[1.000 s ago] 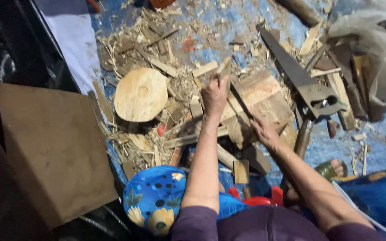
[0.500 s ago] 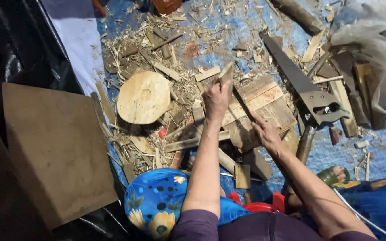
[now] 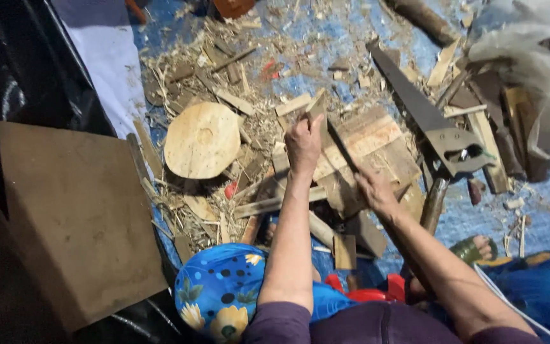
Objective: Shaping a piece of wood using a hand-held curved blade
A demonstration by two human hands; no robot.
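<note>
Left hand (image 3: 303, 141) pinches a wood strip (image 3: 316, 107) upright on the chopping block (image 3: 367, 137); right hand (image 3: 373, 190) grips a dark blade (image 3: 342, 145), best kept clear of fingers.

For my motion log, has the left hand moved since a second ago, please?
No: the left hand keeps its place right of the round wooden disc.

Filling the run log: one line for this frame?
left hand: holds wood strip upright | right hand: grips blade | handsaw: lies aside

No packages, labels, signs, screens.
</note>
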